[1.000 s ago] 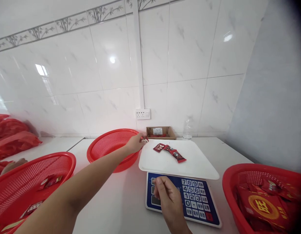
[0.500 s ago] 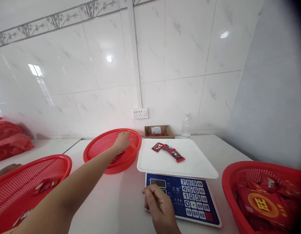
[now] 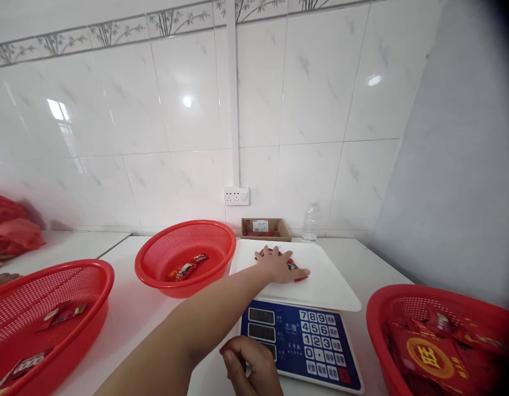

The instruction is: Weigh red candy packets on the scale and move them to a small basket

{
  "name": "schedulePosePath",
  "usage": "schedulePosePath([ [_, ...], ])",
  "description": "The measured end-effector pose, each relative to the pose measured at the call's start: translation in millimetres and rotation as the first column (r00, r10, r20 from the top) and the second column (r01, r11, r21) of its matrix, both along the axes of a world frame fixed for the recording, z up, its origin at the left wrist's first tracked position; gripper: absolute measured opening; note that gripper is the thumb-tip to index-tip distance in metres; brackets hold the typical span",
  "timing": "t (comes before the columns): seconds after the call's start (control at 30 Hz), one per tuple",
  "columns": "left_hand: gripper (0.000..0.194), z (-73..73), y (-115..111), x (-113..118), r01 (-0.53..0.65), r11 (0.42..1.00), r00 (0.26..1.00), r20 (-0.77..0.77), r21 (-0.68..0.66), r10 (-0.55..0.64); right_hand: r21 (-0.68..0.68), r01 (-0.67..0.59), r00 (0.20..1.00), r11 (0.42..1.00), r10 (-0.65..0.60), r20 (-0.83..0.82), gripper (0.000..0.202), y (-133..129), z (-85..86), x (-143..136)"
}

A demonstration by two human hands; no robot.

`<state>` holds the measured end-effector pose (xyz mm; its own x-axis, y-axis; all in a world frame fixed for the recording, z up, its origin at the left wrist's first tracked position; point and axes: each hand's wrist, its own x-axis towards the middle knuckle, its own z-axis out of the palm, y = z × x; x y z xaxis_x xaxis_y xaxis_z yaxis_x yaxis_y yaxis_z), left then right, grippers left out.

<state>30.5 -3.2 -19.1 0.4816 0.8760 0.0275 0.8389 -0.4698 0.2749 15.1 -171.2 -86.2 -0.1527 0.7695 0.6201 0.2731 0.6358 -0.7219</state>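
My left hand (image 3: 277,265) lies spread over several small red packets (image 3: 293,265) on the white scale tray (image 3: 328,286), covering most of them. Below the tray is the scale's blue keypad panel (image 3: 293,328). My right hand (image 3: 252,366) is closed in front of the panel's left part, its fingers curled; whatever it may hold is hidden. Left of the tray, a round red basket (image 3: 213,282) has a few small packets (image 3: 186,269) at its bottom.
Another red basket (image 3: 79,335) with packets is at the left, a fuller one (image 3: 376,319) at the right. Behind the tray are a cardboard box (image 3: 281,230) and a clear bottle (image 3: 310,223). Red bags (image 3: 15,228) and part of another person's hand (image 3: 3,279) show far left.
My left hand has moved right, from over the middle basket onto the packets on the scale tray. My right hand is slightly lower and further left, still closed. The view has shifted a little.
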Motion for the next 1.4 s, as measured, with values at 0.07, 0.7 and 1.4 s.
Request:
schedulePosePath([
  [0.07, 0.069, -1.8, -3.3, 4.4, 0.008, 0.999, 1.0, -0.022, 0.038, -0.007, 0.004, -0.004, 1.0, 1.0, 0.004, 0.007, 0.033, -0.2, -0.1, -0.6],
  [0.7, 0.028, 37.2, 13.4, -75.3, -0.18, 0.953, 0.966, 0.225, 0.243, 0.125, 0.028, -0.005, 0.999, 1.0, 0.004, 0.05, 0.035, -0.1, 3.8, 0.1],
  [1.4, 0.049, 53.7, -0.2, -240.6, -0.397, 0.892, 0.875, 0.205, -0.217, 0.439, -0.053, -0.067, 0.996, 0.996, 0.069, 0.051, 0.033, -4.9, -0.8, -2.1],
])
